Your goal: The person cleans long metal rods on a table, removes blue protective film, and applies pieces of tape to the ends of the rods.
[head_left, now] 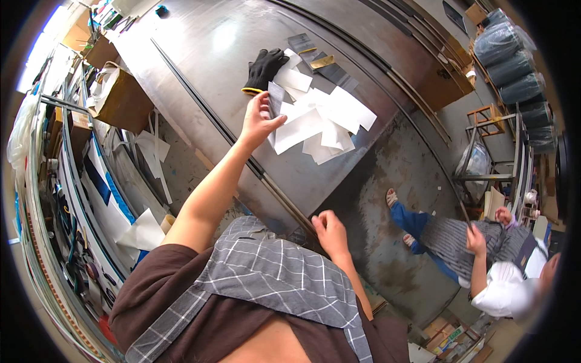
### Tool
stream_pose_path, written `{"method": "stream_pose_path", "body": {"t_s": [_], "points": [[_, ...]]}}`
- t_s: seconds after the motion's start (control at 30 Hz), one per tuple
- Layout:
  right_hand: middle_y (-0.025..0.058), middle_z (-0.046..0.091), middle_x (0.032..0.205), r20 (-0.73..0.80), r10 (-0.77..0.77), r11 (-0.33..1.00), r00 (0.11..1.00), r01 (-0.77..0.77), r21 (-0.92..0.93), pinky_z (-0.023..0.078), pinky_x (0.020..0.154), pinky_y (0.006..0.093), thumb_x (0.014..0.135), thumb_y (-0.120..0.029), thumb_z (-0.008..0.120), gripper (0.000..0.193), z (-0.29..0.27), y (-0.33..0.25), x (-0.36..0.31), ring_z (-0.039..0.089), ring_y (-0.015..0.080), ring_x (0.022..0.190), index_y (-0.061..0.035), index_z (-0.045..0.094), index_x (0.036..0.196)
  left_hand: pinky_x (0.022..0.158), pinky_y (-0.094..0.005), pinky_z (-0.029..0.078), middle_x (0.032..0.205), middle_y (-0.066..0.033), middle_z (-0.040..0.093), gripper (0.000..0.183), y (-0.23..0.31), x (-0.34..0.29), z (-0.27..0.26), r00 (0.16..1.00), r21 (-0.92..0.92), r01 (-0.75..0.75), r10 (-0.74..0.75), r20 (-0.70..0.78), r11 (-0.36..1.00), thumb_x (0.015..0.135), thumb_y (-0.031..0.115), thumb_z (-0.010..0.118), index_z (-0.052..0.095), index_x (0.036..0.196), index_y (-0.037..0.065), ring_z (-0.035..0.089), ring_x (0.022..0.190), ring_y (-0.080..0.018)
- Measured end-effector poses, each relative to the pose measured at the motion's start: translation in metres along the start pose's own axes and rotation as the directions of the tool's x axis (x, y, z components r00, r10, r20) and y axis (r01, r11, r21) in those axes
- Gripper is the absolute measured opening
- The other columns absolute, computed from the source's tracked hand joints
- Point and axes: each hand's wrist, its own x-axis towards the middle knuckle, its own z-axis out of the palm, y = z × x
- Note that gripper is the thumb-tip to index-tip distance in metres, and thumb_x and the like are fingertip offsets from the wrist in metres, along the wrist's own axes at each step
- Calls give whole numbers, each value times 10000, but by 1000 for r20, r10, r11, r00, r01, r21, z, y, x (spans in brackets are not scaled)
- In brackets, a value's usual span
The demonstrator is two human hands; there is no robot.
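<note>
Where the view opens out below the head, a workshop with a stained grey concrete floor [399, 163] fills the frame, and across it runs a broad sheet-metal table [206, 54], dull and scuffed, with a long dark groove running down its length and thin metal strips [417, 91] lying along its far edge. To the person's left stand crowded shelves [60, 181] of boards and offcuts and an open cardboard box [124, 100]; at the upper right are dark rolls wrapped in clear plastic [514, 60]. A co-worker [484, 260] in a striped apron and white sleeve stands on the floor at the right, partly cut off by the rim. On the table lies a loose heap of white paper pieces [321, 121], overlapping, with a black work glove [264, 68] just beyond it and a few grey and tan sample strips [324, 63] beside. The left hand [259, 121] reaches out over the near edge of the heap, fingers pinched on a grey-white slip [275, 100]. The right hand [330, 230] rests loosely curled at the table's near edge, holding nothing that shows. The lower torso and checked apron [272, 272] hide the table edge below.
</note>
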Motion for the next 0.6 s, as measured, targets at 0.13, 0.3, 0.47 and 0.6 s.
{"method": "stream_pose_path", "body": {"t_s": [0.13, 0.3, 0.47, 0.6], "points": [[163, 635, 1159, -154, -97, 815, 983, 167, 555, 502, 827, 309, 959, -215, 609, 335, -1, -56, 61, 630, 227, 1054, 12, 580, 1204, 941, -322, 469, 1248, -80, 561, 806, 62, -66, -17, 744, -604, 584, -62, 665, 542, 730, 230, 823, 410, 1395, 36, 553, 1108, -163], [143, 658, 1081, -281, -110, 891, 953, 220, 396, 497, 808, 331, 884, -162, 673, 233, 31, -107, 103, 619, 253, 1044, 12, 630, 1033, 979, -348, 453, 1224, -88, 546, 851, 55, -124, -4, 866, -477, 399, -151, 477, 783, 736, 201, 831, 356, 1423, 41, 514, 1186, -184], [209, 613, 734, -265, -197, 889, 944, 286, 358, 472, 629, 450, 852, -82, 634, 103, 61, -131, 115, 609, 409, 707, 7, 588, 825, 840, -288, 492, 1003, -51, 664, 291, 28, -119, -42, 882, -626, 461, -402, 246, 629, 855, 106, 710, 580, 1108, 39, 620, 906, -130], [243, 591, 705, -456, -232, 967, 859, 254, -13, 450, 606, 485, 888, -147, 609, 189, 45, -127, 174, 598, 433, 701, 7, 542, 801, 826, -326, 525, 967, -36, 654, 201, 62, -82, -98, 953, -820, 100, -292, -85, 564, 852, 64, 692, 580, 1018, 80, 645, 891, -184]]}}
